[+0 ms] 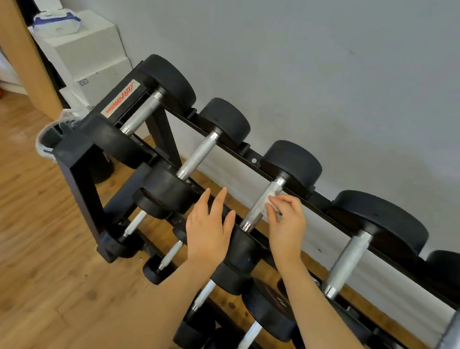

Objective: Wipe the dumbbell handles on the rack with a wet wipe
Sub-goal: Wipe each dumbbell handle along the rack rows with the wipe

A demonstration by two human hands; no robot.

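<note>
- Chrome handles: five on the rack's (78, 177) top row, counted.
- Right hand (285, 229) pinches a wipe (272, 203) against the third handle (262, 202).
- Left hand (209, 225), fingers spread, rests on that dumbbell's near head (245, 245).
- Wipe pack (55, 22) far left.

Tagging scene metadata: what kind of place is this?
Probably a home gym or small workout room: a tiered black dumbbell rack loaded with dumbbells against a plain grey wall, on a wood floor, with a wet-wipe pack on white boxes nearby.
</note>
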